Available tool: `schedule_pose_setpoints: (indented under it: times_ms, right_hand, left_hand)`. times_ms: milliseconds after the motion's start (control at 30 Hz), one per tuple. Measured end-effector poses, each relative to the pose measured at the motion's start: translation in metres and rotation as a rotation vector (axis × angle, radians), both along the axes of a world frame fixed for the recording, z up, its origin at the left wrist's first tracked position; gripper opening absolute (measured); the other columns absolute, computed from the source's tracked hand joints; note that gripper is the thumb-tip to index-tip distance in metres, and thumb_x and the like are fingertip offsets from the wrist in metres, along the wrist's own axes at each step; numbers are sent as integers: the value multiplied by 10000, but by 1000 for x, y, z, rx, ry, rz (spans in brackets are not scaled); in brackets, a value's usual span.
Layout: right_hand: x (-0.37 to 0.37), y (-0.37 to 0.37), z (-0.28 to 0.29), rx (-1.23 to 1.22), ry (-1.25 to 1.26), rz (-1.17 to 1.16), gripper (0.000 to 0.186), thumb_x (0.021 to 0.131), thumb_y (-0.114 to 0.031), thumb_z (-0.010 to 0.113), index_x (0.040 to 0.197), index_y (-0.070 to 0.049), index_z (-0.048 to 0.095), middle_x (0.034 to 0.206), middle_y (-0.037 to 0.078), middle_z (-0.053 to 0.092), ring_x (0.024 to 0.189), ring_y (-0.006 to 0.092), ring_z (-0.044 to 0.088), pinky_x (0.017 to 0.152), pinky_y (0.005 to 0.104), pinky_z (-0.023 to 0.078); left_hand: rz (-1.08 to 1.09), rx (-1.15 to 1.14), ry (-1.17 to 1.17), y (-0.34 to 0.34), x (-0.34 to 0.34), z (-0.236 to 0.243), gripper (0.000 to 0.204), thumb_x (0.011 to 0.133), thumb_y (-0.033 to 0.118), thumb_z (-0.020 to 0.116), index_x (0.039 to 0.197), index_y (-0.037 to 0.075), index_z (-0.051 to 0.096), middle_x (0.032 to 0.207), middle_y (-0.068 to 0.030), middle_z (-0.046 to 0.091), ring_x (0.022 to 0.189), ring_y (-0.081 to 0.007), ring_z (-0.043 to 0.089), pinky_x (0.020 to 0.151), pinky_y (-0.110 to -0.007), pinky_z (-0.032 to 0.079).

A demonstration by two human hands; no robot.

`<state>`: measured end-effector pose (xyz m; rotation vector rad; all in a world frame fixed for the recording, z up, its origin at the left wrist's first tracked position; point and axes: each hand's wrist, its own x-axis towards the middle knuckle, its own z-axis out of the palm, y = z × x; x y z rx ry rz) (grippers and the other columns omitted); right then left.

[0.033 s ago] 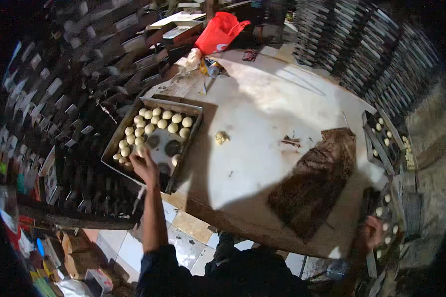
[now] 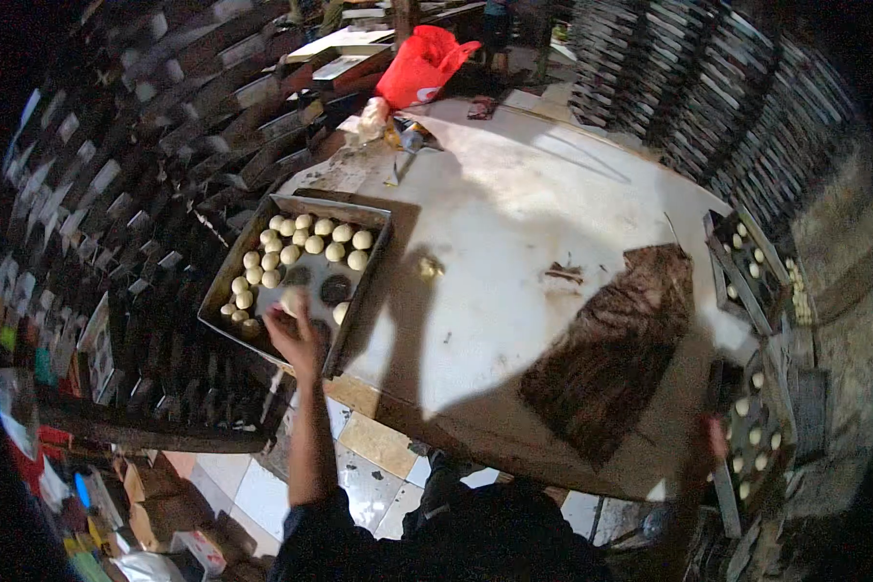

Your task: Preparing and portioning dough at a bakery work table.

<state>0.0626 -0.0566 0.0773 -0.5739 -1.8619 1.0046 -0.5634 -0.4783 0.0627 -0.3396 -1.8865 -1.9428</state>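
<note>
At the left of the table stands a shallow metal tray [image 2: 335, 205], filled along its far and left sides with pale round dough balls [image 2: 289, 254]. Over the tray's near half my left hand [image 2: 297, 338] pinches a single dough ball [image 2: 294, 299] at its fingertips. Dark round patches show on the tray floor beside it. My right hand [image 2: 716, 438] is smeared by motion at the far right, beside another tray [image 2: 763, 412] with several dough balls in it. Whether its fingers hold anything does not show.
A crumpled brown sheet [image 2: 611, 354] lies on the white table [image 2: 485, 281], with a small yellowish lump [image 2: 431, 268] nearer the left tray. Another tray [image 2: 747, 303] of dough balls stands at the right. A red bag [image 2: 422, 68] sits at the back. Tall stacks [image 2: 708, 107] line both sides.
My left hand has shifted a little right and nearer me with the dough ball. My right hand has moved slightly left, away from the right tray.
</note>
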Motion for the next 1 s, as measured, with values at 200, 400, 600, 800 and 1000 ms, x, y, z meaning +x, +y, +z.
schedule_pose_setpoints:
  times_ms: [200, 400, 600, 800, 1000]
  right_hand:
    - [-155, -130, -54, -464, -314, 622, 468, 950, -230, 520, 1357, -37, 394, 1112, 101, 600, 847, 186, 602, 719, 336, 524]
    - [-122, -140, 84, 126, 23, 442, 483, 838, -227, 680, 1254, -31, 533, 1116, 153, 607, 1039, 270, 596, 859, 360, 498]
    - [-66, -168, 119, -68, -33, 387, 406, 849, -145, 649, 1227, -34, 552, 1203, 161, 548, 1099, 221, 545, 890, 320, 447]
    - [-76, -225, 89, -105, 377, 214, 239, 881, -42, 573, 1112, 22, 578, 964, 127, 638, 849, 151, 617, 713, 249, 486]
    - [-132, -244, 50, 2, 16, 345, 296, 956, -262, 399, 861, -14, 531, 747, 126, 557, 657, 254, 541, 596, 345, 438]
  left_hand:
    - [-725, -172, -113, 115, 292, 52, 842, 755, 54, 695, 1423, -3, 184, 1315, -175, 413, 1101, -279, 509, 904, -361, 451]
    - [-964, 30, -211, 149, 411, 99, 799, 753, 110, 731, 1403, 2, 279, 1251, -140, 446, 1058, -216, 526, 888, -324, 470]
    - [-807, -135, -134, 152, 460, 117, 317, 879, 148, 621, 1145, -23, 605, 877, -63, 542, 777, -121, 495, 663, -227, 391]
    - [-863, 262, -40, 130, 514, 133, 586, 905, 315, 562, 1328, -59, 406, 1122, -171, 510, 1072, -246, 495, 859, -308, 421]
    - [-730, -216, -323, 58, 473, 114, 278, 946, 227, 533, 970, -41, 603, 649, -16, 551, 589, -125, 515, 546, -235, 420]
